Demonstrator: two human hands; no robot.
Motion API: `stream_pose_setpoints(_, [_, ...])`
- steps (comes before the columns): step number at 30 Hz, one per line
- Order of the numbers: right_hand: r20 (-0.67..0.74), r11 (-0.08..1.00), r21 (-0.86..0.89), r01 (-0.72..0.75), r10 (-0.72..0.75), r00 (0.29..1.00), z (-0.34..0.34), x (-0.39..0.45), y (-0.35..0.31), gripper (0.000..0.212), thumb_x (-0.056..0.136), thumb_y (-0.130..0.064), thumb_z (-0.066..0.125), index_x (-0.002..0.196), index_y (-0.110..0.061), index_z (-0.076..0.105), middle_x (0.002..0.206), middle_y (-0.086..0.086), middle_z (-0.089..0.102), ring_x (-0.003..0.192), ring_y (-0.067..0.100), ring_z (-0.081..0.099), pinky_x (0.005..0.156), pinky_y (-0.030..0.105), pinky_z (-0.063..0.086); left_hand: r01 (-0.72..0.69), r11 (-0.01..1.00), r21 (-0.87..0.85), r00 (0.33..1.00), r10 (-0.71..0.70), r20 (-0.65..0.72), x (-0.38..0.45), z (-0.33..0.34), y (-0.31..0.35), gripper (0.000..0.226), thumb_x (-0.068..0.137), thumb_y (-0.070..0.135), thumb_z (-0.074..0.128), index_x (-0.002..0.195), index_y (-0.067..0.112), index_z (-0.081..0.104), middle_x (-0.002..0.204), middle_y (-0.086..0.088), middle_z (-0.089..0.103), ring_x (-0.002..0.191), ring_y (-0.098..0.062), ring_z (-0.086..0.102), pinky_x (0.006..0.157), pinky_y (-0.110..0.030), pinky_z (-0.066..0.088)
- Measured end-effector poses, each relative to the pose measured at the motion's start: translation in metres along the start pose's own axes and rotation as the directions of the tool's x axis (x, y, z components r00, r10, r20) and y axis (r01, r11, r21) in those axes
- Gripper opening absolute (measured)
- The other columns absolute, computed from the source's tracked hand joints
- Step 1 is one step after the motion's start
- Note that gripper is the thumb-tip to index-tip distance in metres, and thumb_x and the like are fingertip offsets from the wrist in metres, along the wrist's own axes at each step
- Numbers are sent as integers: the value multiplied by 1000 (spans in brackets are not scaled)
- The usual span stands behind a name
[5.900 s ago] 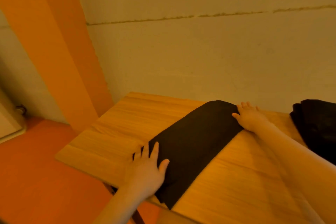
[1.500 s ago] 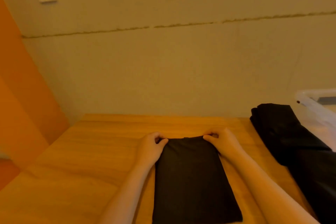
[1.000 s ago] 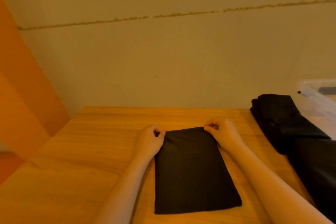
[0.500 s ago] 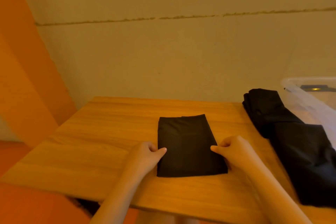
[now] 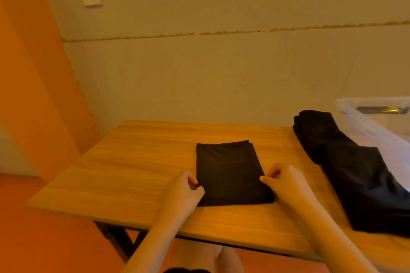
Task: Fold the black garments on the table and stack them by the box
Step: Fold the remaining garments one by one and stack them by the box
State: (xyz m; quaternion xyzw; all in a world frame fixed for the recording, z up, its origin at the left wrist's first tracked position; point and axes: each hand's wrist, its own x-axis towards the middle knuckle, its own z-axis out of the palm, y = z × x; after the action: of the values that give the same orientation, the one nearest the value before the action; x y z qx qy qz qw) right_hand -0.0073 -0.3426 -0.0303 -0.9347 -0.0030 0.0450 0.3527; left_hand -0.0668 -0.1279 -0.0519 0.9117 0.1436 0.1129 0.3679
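With both hands pinching its near corners, left hand point(image 5: 185, 190) and right hand point(image 5: 282, 180), the folded black garment point(image 5: 230, 173) lies mid-frame on the bench point(image 5: 137, 162), seemingly gripped for carrying to the stack point(image 5: 355, 166) beside the box point(image 5: 377, 117).

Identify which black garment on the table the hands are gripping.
The small folded rectangle at the table's middle: left hand and right hand pinch its near corners. The dark pile beside the clear box lies untouched.
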Motion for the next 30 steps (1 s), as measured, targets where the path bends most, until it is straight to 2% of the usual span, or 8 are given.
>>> stream_pose_setpoints(3, [-60, 954, -206, 218, -234, 970, -1, -7, -5, 39, 89, -32, 58, 127, -25, 49, 130, -6, 50, 117, 9, 49, 91, 20, 41, -208, 969, 131, 974, 218, -64, -4, 3, 2, 34, 90, 30, 59, 122, 24, 47, 119, 10, 48, 108, -1, 45, 84, -12, 39])
stream_pose_setpoints(6, [67, 874, -269, 405, -403, 913, 6, -13, -8, 50, 91, -37, 52, 138, -30, 37, 148, -10, 32, 136, 6, 29, 108, 22, 26, -251, 946, 203, 968, 245, 54, -2, 10, 5, 54, 95, 39, 48, 143, 24, 30, 150, 7, 29, 138, -7, 25, 108, -21, 27])
stream_pose_setpoints(12, [308, 783, -460, 420, -302, 902, 25, -20, 6, 60, 97, -48, 29, 148, -27, 6, 156, -8, -2, 143, 7, -6, 115, 32, -2, -354, 822, 445, 897, 164, 410, -3, 17, -2, 59, 99, 48, 24, 150, 32, 0, 157, 8, -14, 144, -12, -15, 119, -38, -1])
stream_pose_setpoints(17, [318, 785, -482, 389, -257, 912, 11, -1, -17, 60, 98, -43, 31, 148, -21, 8, 157, -2, 2, 144, 13, 0, 117, 35, 5, -215, 940, 266, 956, 146, 255, 30, 6, 14, 53, 101, 37, 32, 150, 27, 14, 158, 7, 3, 145, -11, 3, 118, -34, 12])
stream_pose_setpoints(21, [70, 927, -284, 245, -235, 969, 22, 50, -39, 59, 96, -38, 41, 146, -16, 21, 154, 3, 20, 141, 19, 23, 111, 33, 26, -140, 950, 278, 967, 70, 247, 75, 21, 25, 59, 100, 39, 34, 151, 20, 10, 159, 0, 1, 146, -17, 3, 116, -34, 12])
stream_pose_setpoints(24, [-81, 992, -110, 67, -76, 994, 24, 83, -22, 48, 95, -38, 46, 135, -10, 44, 127, 7, 56, 110, 19, 56, 85, 28, 47, -79, 955, 287, 965, 1, 263, 90, 29, 16, 62, 100, 42, 32, 151, 17, 8, 159, -3, 3, 146, -20, 4, 118, -36, 11])
stream_pose_setpoints(26, [-184, 998, -24, 55, -58, 981, 28, 93, -10, 36, 91, -34, 54, 118, -10, 59, 98, 2, 63, 82, 10, 57, 69, 22, 46, -47, 968, 245, 973, -11, 230, 92, 33, 9, 64, 99, 44, 34, 151, 19, 7, 159, -2, 7, 146, -20, 9, 118, -38, 15])
stream_pose_setpoints(30, [-236, 990, 122, 64, -34, 971, 32, 101, -4, 23, 86, -28, 63, 103, -13, 67, 97, 1, 65, 77, 5, 53, 63, 17, 42, -46, 970, 238, 979, -4, 204, 95, 37, 7, 62, 98, 45, 36, 151, 25, 9, 158, 0, 11, 145, -21, 12, 117, -39, 19])
